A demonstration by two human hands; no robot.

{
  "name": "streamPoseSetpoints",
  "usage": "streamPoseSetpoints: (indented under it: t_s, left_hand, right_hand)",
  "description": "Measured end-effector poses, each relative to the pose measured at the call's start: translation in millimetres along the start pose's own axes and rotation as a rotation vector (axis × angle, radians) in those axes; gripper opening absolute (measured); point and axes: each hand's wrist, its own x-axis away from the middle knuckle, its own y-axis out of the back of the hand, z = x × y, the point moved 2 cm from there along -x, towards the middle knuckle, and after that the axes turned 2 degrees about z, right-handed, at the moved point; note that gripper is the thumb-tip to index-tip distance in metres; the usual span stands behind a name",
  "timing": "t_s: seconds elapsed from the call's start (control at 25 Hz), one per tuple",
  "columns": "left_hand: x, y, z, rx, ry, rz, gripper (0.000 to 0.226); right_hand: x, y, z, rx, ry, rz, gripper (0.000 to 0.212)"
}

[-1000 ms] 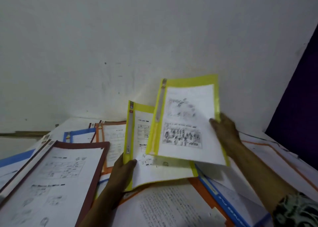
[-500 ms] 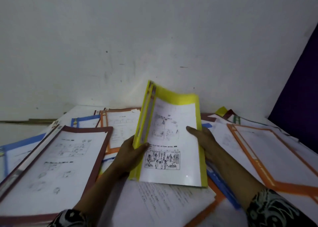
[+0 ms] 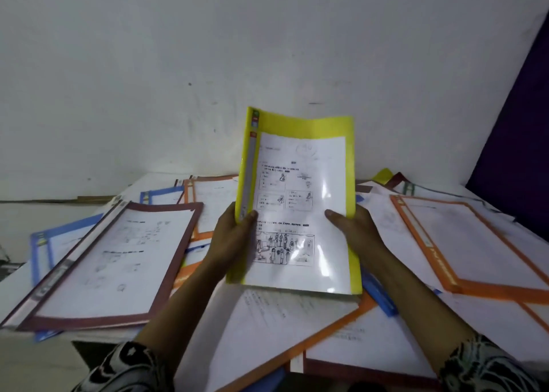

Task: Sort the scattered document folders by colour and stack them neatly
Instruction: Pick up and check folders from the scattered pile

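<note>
My left hand (image 3: 234, 240) pinches the spine side of the yellow folder (image 3: 300, 210), thumb in front and fingers behind. My right hand (image 3: 353, 228) pinches the other long side the same way, I think to hold it up off the pile and make its edges even. The folder stands almost upright in the middle, with a shiny clear cover, a grey strip down its spine and a white sheet with little drawings, while a brown folder (image 3: 113, 258), an orange folder (image 3: 463, 243) and a blue folder (image 3: 380, 296) lie mixed up around it.
</note>
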Motion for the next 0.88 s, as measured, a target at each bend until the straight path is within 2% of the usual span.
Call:
streamPoseSetpoints:
  t_s: [0.08,0.16,0.28,0.36,0.44,0.52,0.6,0.68,0.76,0.88]
  left_hand:
    - [-2.8,11.7,0.8,-0.187,0.114,0.062,0.032]
    - [-3.5,27.1,10.1,-0.561,0.239,0.185,0.036]
    - [-3.3,44.2,32.5,-0.892,0.216,0.322,0.030]
    - [0.3,51.5,41.6,-1.053,0.184,0.338,0.039]
    - [2.6,53.3,47.0,-1.130,0.179,0.332,0.060]
    - [2.7,53.0,50.7,-1.105,0.179,0.290,0.071]
    - [2.4,52.9,48.9,-1.018,0.183,0.270,0.063]
    - [-0.6,54.2,42.9,-0.974,0.156,0.255,0.051]
    - [-9.8,56.4,22.5,-1.067,0.080,0.239,0.043]
    - [-24.0,61.7,-10.6,-1.125,0.065,0.208,0.032]
  right_hand:
    - [0.8,-4.7,-0.5,0.092,-0.075,0.037,0.026]
    - [2.8,-6.7,-10.9,0.253,-0.190,0.104,0.036]
    - [10.7,2.9,-39.7,0.403,-0.292,0.119,0.044]
    - [17.6,9.3,-50.7,0.441,-0.281,0.104,0.044]
    - [19.5,17.6,-46.1,0.468,-0.215,0.075,0.042]
    - [17.7,31.0,-32.8,0.473,-0.140,0.036,0.043]
    - [14.0,53.8,-24.8,0.523,-0.106,0.014,0.043]
    - [14.8,77.4,-29.3,0.650,-0.152,0.031,0.042]
    - [18.6,94.7,-39.6,0.809,-0.235,0.051,0.044]
    - [23.1,101.6,-49.2,0.946,-0.313,-0.025,0.056]
